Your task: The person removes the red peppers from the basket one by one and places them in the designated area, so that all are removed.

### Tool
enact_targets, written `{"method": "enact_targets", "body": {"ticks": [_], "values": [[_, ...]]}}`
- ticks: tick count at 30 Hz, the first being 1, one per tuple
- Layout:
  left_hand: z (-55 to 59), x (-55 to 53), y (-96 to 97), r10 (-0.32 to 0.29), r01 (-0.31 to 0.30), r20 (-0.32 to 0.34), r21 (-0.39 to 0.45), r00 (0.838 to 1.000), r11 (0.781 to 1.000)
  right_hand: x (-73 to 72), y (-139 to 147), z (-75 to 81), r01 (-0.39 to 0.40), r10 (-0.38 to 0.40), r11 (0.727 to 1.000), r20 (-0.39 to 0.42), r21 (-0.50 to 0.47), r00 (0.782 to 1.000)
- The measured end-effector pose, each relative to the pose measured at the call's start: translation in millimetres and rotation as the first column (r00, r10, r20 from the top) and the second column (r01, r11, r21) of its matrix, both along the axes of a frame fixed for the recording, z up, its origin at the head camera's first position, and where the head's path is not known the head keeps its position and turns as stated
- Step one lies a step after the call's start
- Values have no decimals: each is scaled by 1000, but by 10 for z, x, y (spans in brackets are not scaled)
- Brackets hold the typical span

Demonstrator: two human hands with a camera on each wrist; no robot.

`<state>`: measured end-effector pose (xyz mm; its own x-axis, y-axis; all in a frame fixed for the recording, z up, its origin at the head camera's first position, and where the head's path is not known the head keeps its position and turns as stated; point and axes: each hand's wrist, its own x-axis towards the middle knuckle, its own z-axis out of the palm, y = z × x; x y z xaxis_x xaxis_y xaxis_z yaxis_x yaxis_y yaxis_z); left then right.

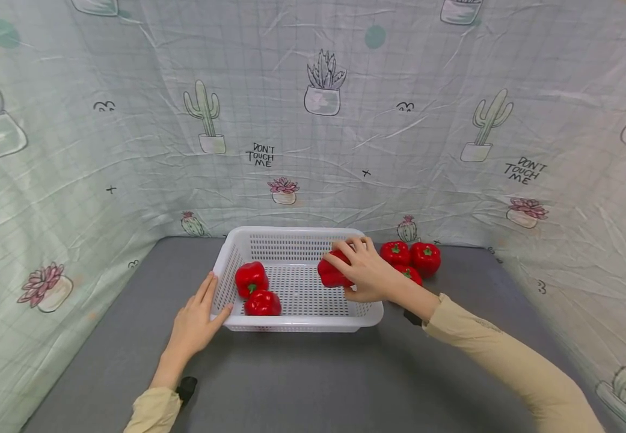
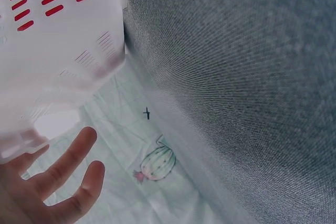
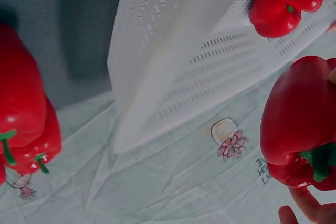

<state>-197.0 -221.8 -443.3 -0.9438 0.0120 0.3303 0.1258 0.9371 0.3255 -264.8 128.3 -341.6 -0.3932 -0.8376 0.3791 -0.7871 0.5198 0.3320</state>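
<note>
My right hand (image 1: 364, 270) grips a red bell pepper (image 1: 335, 269) over the right side of a white slotted basket (image 1: 296, 321). In the right wrist view the held pepper (image 3: 299, 119) shows its green stem, with fingers at its edge. Two more red peppers (image 1: 251, 279) lie inside the basket at the left, one close in front of the other. My left hand (image 1: 196, 316) rests on the basket's left rim, thumb at the front corner. Seen from the left wrist, the fingers (image 2: 73, 156) are extended beside the basket wall (image 2: 63, 72).
Three red peppers (image 1: 425, 259) sit grouped on the grey table (image 1: 302, 379), right of the basket. Behind and at both sides hangs a pale cloth (image 1: 367, 138) printed with cacti, meeting the table close behind the basket.
</note>
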Motion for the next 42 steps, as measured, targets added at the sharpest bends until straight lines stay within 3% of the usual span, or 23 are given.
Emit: {"method": "enact_targets", "body": {"ticks": [15, 20, 30, 42], "values": [[-18, 6, 12, 2, -2, -7, 4, 1000, 1000, 128, 500, -166, 52, -46, 990, 47, -134, 998], [-7, 2, -3, -4, 4, -22, -3, 1000, 1000, 135, 626, -229, 58, -56, 980, 17, -191, 998], [-12, 17, 0, 3, -3, -3, 14, 1000, 1000, 166, 851, -309, 144, -126, 953, 87, -265, 988], [-1, 14, 5, 4, -4, -7, 11, 1000, 1000, 171, 1155, -389, 195, -172, 924, 98, -330, 980]]}}
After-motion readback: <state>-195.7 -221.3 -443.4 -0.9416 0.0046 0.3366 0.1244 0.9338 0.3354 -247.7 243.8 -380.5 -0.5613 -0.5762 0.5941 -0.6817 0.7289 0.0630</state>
